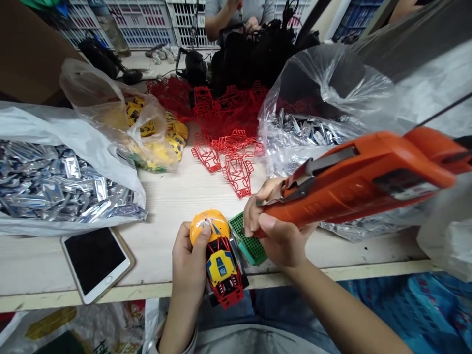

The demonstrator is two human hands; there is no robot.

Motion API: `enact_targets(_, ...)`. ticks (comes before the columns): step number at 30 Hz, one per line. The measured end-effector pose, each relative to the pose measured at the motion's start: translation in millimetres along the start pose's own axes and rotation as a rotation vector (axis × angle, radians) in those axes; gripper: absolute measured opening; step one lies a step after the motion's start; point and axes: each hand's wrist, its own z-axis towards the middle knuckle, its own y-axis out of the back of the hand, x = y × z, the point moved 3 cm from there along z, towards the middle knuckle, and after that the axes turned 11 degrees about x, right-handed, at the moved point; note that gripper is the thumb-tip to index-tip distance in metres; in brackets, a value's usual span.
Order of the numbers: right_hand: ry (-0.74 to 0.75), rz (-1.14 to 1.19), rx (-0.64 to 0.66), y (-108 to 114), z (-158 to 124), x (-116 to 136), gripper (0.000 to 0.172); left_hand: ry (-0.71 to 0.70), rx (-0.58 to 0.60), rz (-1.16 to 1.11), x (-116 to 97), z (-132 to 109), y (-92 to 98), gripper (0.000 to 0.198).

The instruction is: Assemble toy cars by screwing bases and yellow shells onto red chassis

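Note:
My left hand (191,265) is closed round a toy car (221,265) with a yellow front, a yellow and blue roof piece and a red cage frame. Its thumb presses on the yellow front, and the car is over the table's front edge. In my right hand (282,236) is an orange electric screwdriver (354,179) with a metal lever, tilted up to the right. The fingers wrap round its lower end, and its tip is hidden behind them. Partly under that hand lies a small green perforated tray (254,250).
Red toy frames (238,174) are heaped at the centre. Bags of shiny silver parts (66,182) and yellow parts (158,142) stand left, another clear bag (306,128) right. A tablet (96,263) lies front left. Across the table, a person's hands (252,24) work behind black parts.

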Motion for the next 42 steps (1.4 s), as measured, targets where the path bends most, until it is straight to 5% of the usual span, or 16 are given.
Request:
enact_targets(7, -0.033, -0.024, -0.018, 2, 7, 10, 0.019, -0.039, -0.002, 0.019, 7, 4, 1.4, 0.043)
enact_targets(11, -0.001, -0.067, -0.084, 5, 22, 37, 0.011, -0.266, -0.094, 0.044, 5, 5, 5.4, 0.053)
enact_targets(14, 0.023, -0.098, -0.106, 4, 29, 50, 0.013, -0.414, -0.047, 0.114, 2, 4, 5.4, 0.05)
enact_targets(18, -0.086, -0.037, -0.081, 0, 20, 36, 0.016, -0.337, 0.0, 0.184, 4, 4, 6.2, 0.037)
enact_targets(25, -0.048, 0.033, -0.059, -4, 3, 3, 0.016, -0.288, -0.015, 0.198, 1, 2, 5.5, 0.036)
enact_targets(37, -0.059, 0.059, -0.068, -3, 1, -2, 0.018, -0.304, -0.085, 0.081, 2, 2, 8.5, 0.026)
enact_targets(42, -0.05, 0.035, -0.105, -2, 9, 15, 0.014, -0.355, -0.06, 0.093, 1, 0, 10.2, 0.019)
